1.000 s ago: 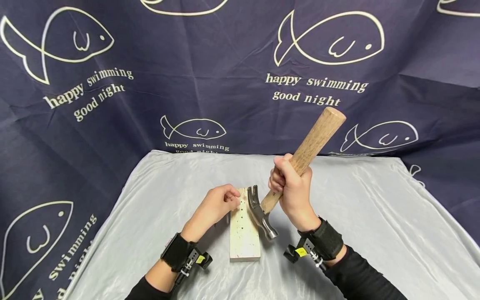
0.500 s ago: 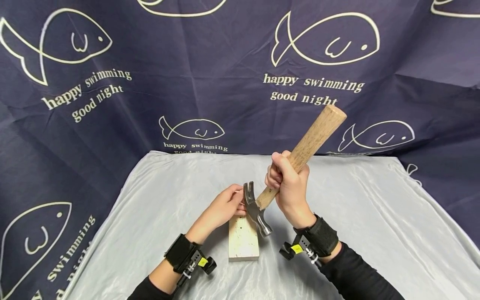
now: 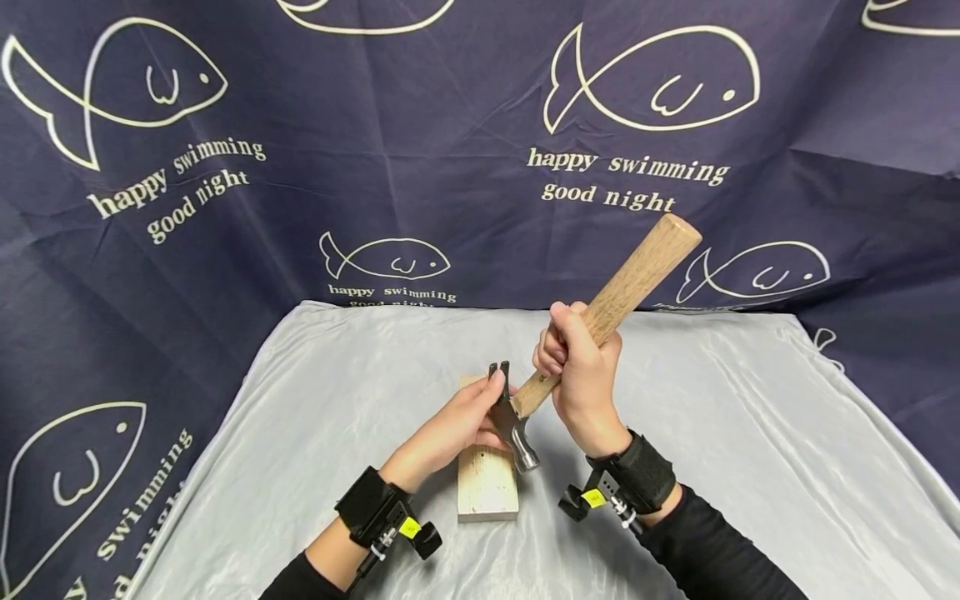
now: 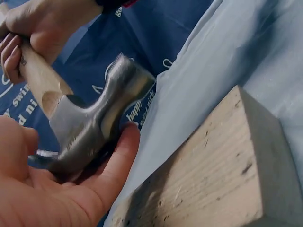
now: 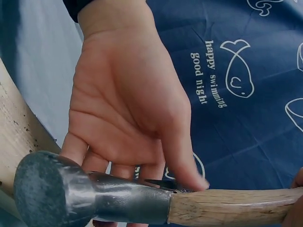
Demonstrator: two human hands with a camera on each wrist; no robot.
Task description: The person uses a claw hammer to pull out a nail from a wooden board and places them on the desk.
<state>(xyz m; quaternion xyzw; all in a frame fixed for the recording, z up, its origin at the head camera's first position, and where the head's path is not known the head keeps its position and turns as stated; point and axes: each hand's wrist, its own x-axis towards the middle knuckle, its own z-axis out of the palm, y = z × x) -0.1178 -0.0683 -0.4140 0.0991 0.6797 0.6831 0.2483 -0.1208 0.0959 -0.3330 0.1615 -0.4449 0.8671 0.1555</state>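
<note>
A claw hammer [image 3: 637,275] with a wooden handle is tilted above the wooden block. My right hand [image 3: 587,375] grips its handle near the steel head, the butt end pointing up and right. Against the hammer head [image 4: 92,125] lies my left hand [image 3: 456,421], its thumb along the claw and its fingers bent behind and under the metal. The right wrist view has the left palm [image 5: 128,99] facing the camera behind the steel head. Below lies the pale wooden block [image 3: 487,492], a hole or nail visible in its top; the left hand covers its middle.
A silvery satin cloth [image 3: 720,433] covers the table. Behind it hangs a dark blue curtain [image 3: 480,192] printed with fish and lettering. Each wrist carries a black strap with a small camera.
My left hand has moved right from over the block and taken hold of the hammer head. The hammer in my right hand has shifted slightly left and then stayed nearly still.
</note>
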